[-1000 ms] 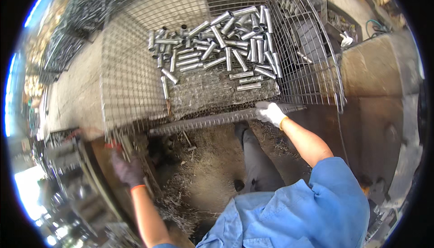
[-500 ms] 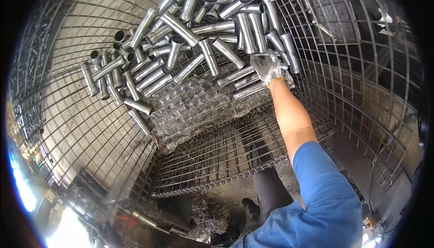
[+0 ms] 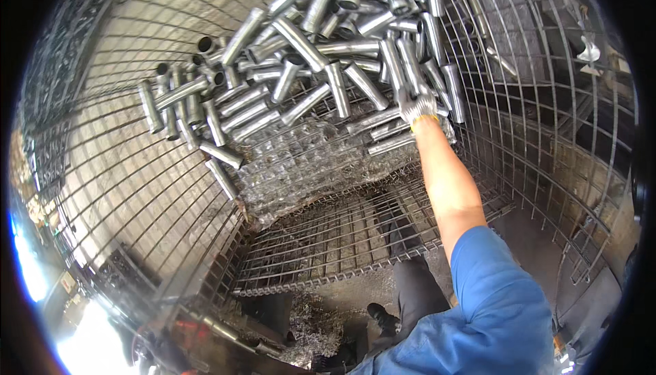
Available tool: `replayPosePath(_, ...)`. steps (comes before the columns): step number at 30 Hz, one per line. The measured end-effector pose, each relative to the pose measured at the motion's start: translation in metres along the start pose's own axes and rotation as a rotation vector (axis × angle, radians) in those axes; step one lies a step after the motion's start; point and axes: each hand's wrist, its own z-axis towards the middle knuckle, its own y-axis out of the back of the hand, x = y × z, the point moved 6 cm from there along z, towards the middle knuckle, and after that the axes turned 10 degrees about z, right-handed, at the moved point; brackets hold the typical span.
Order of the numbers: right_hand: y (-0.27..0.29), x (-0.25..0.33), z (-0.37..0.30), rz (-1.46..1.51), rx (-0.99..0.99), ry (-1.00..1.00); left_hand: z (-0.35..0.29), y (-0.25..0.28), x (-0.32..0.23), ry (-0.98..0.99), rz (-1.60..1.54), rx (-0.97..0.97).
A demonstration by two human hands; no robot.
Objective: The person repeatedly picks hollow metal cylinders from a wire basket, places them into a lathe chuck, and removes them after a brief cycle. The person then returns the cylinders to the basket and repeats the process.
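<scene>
Progress: partway, in my judgement. Metal tubes [image 3: 297,44] already lie inside the wire basket [image 3: 137,190], heaped loosely over its far part and pointing in many directions. I see none raised clear of the heap, so contact, not removal, appears to be as far as the present reach has got. How much is left cannot be established from where I stand (no tally and no fill line show).

Right hand [image 3: 415,107]: in a pale knit glove with a yellow cuff, extended into the basket at the right side of the heap. Its fingers are among the tubes, up against the lower ends of a pair lying side by side; whether they are clasped round one or merely resting there, I cannot tell. Left hand: not to be made out with certainty in the blurred lower left, so the state of its fingers is unknown.

Count: one basket; one front mesh panel [image 3: 328,238], low and on the person's side; one grey lining sheet [image 3: 294,156] beneath the tubes. Of the tubes, several dozen by estimate (overlap forbids an exact figure). Separately countable: the pair at the fingertips, three lying nearly parallel just beside the glove, and one at the near left edge. One blue sleeve [image 3: 502,293] and one dark shoe [image 3: 383,317] complete the record.
</scene>
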Motion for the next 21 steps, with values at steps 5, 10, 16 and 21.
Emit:
replayPosePath(5, 0.040, 0.027, -0.178, -0.501, 0.212, 0.001, -0.004, 0.003, 0.002, 0.038, -0.029, 0.022)
replayPosePath(10, 0.090, 0.011, -0.365, -0.550, 0.233, -0.312, -0.037, 0.025, -0.012, 0.113, -0.165, 0.140)
replayPosePath(16, 0.187, -0.030, -0.575, -0.895, 0.447, -0.949, -0.291, 0.023, -0.038, -0.219, -1.183, 0.252)
replayPosePath(21, 0.338, -0.019, -0.704, -1.337, 0.383, -1.153, -0.484, -0.040, 0.094, 0.101, -2.340, 0.569)
